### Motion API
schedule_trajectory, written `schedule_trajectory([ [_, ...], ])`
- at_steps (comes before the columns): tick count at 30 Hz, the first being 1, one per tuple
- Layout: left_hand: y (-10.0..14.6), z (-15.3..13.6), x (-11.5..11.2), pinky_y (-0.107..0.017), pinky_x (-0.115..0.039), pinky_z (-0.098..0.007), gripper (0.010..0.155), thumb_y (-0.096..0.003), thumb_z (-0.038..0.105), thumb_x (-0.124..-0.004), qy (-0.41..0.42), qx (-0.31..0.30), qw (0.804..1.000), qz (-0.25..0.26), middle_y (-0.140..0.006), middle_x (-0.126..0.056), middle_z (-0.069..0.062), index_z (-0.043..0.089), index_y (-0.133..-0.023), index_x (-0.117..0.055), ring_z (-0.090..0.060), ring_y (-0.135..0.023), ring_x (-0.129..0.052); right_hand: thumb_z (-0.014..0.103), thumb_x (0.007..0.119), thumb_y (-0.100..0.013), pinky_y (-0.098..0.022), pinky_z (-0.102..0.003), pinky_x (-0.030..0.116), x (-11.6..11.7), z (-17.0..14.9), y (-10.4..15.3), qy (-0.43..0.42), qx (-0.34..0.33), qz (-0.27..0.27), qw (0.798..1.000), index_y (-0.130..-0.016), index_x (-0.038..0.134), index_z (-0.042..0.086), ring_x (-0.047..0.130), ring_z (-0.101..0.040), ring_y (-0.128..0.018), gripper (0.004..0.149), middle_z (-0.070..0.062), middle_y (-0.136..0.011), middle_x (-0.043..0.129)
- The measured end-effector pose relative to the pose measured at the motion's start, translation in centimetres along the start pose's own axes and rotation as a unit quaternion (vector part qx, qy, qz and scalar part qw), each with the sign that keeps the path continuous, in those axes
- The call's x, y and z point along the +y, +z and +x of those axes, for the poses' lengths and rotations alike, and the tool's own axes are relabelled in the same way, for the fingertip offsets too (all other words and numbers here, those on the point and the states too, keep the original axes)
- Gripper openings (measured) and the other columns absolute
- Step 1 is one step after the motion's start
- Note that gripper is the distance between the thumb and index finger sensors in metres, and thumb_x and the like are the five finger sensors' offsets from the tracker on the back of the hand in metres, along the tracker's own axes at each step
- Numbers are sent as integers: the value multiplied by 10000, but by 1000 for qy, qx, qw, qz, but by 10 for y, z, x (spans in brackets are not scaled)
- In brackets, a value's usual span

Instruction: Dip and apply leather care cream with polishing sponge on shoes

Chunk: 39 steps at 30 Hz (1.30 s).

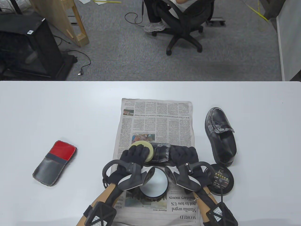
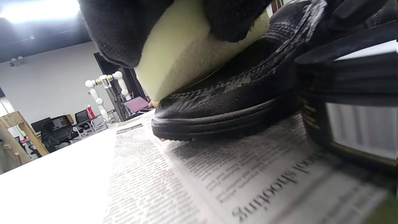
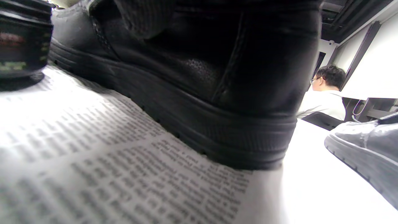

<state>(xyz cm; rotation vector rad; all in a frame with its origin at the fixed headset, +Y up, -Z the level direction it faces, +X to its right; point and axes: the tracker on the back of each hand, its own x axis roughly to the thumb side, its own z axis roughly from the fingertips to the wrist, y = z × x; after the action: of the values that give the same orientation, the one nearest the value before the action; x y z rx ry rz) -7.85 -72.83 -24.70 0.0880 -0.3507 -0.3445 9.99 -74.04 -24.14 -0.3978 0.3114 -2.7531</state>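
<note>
A black shoe (image 1: 160, 152) (image 2: 236, 93) (image 3: 192, 81) lies crosswise on the newspaper (image 1: 156, 122), toe to the left, its top smeared with whitish cream. My left hand (image 1: 135, 153) grips a pale yellow round sponge (image 1: 145, 147) (image 2: 183, 49) and presses it on the shoe's toe. My right hand (image 1: 184, 154) holds the shoe at its heel end, fingers curled over it. An open cream tin (image 1: 154, 184) (image 2: 357, 124) with pale cream stands on the paper just before my hands. The second black shoe (image 1: 221, 135) (image 3: 367, 146) stands on the table to the right.
The tin's black lid (image 1: 221, 180) lies at the right of the paper. A red and grey pouch (image 1: 54, 163) lies at the table's left. A person sits on an office chair (image 1: 185, 26) beyond the table's far edge.
</note>
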Motion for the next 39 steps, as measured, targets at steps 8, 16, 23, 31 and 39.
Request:
schedule_trajectory([
  [8, -5, -20, -12, -728, -735, -448, 521, -601, 310, -686, 22, 25, 999, -30, -1167, -660, 2, 308, -1100, -535, -247, -1012, -739, 481, 659, -514, -752, -458, 606, -1, 0, 0, 3, 8, -12, 1000, -951, 661, 367, 797, -203, -937, 451, 88, -1020, 748],
  [16, 16, -31, -17, -743, -720, -448, 513, -593, 297, -702, 25, 6, 999, -20, -1168, -643, 27, 339, -1080, -549, -240, -1025, -717, 462, 676, -512, -749, -450, 616, -1, 0, -1, 5, 7, -13, 1000, -940, 666, 374, 811, -194, -928, 436, 97, -1012, 756],
  [23, 15, -13, -7, -753, -711, -454, 512, -596, 300, -695, 18, -30, 999, 1, -1170, -651, 22, 335, -1086, -550, -237, -1035, -712, 452, 677, -517, -751, -453, 614, -1, 1, -2, 6, 3, -9, 1000, -940, 661, 380, 804, -195, -936, 430, 96, -1019, 749],
  [31, -12, -17, -11, -743, -729, -450, 502, -597, 298, -690, -38, 37, 998, -38, -1163, -684, 37, 362, -1077, -556, -225, -1021, -763, 452, 673, -522, -750, -452, 613, -1, 2, -2, 5, 5, -6, 1000, -943, 658, 379, 802, -195, -935, 427, 98, -1021, 745],
  [39, 11, -31, -17, -721, -756, -439, 506, -593, 295, -701, -53, 38, 997, -39, -1146, -712, 10, 333, -1079, -567, -232, -988, -803, 449, 672, -525, -747, -452, 617, -1, 3, -3, 7, 6, -4, 1000, -943, 662, 374, 809, -200, -926, 425, 98, -1016, 750],
])
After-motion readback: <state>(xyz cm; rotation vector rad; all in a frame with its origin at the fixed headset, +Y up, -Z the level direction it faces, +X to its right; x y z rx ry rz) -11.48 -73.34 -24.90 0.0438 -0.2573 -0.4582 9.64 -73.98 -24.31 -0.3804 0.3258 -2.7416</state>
